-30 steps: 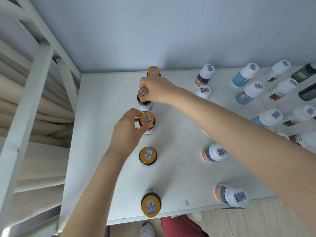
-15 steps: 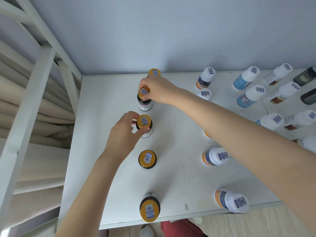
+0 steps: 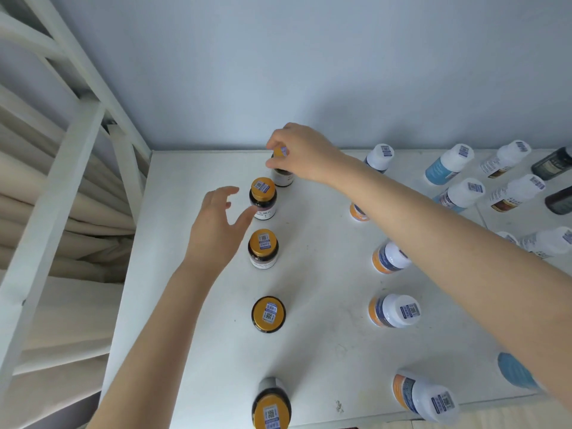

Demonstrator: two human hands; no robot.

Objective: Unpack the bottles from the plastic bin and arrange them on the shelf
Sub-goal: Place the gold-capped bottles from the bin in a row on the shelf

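Note:
Several dark bottles with gold caps stand in a column on the white shelf (image 3: 198,320). My right hand (image 3: 301,154) reaches across and pinches the gold cap of the rearmost bottle (image 3: 283,178), close to the back wall. My left hand (image 3: 216,226) hovers with fingers spread, just left of the second gold-capped bottle (image 3: 263,196), holding nothing. Nearer to me in the column stand a third bottle (image 3: 263,247), a fourth (image 3: 268,314) and a fifth (image 3: 271,404) at the front edge. The plastic bin is out of view.
A second column of white-capped, orange-labelled bottles (image 3: 393,311) stands to the right, partly under my right forearm. Blue-labelled and dark bottles (image 3: 448,164) fill the far right. A white shelf frame (image 3: 62,168) and beige curtain bound the left side.
My right hand left the second gold-capped bottle and moved back to the rearmost one. My left hand let go of the third bottle and opened beside the second.

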